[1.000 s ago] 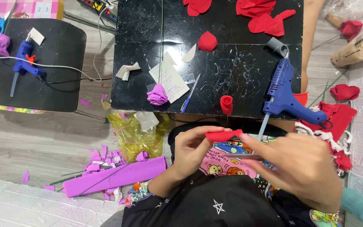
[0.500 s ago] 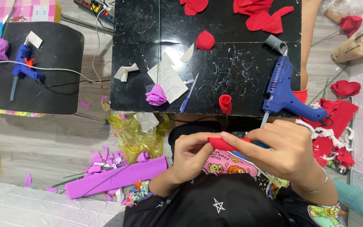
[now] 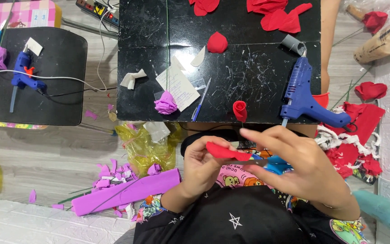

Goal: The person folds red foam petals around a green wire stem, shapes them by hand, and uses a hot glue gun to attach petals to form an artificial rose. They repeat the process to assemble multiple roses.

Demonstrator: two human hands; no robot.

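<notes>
Pale floorboards (image 3: 68, 153) run under everything, strewn with purple scraps and a purple foam roll (image 3: 127, 192) by the person's knee. Above the lap stands the black counter (image 3: 258, 63), scratched and crowded: a blue glue gun (image 3: 305, 97) lies at its near right corner, a small red rolled bud (image 3: 239, 110) stands at the near edge, and a purple foam flower (image 3: 165, 103) sits near a white paper note (image 3: 178, 86).

Off the counter, over the lap, the left hand (image 3: 199, 165) pinches a red foam petal (image 3: 224, 151) in a closed grip. The right hand (image 3: 294, 165) grips the petal's other end, fingers partly spread.

With both hands pulling on one thin piece, the foam could tear or crease. If fresh glue is on it, fingertips may stick or burn. A loosened pinch would drop the petal among the floor scraps.
</notes>
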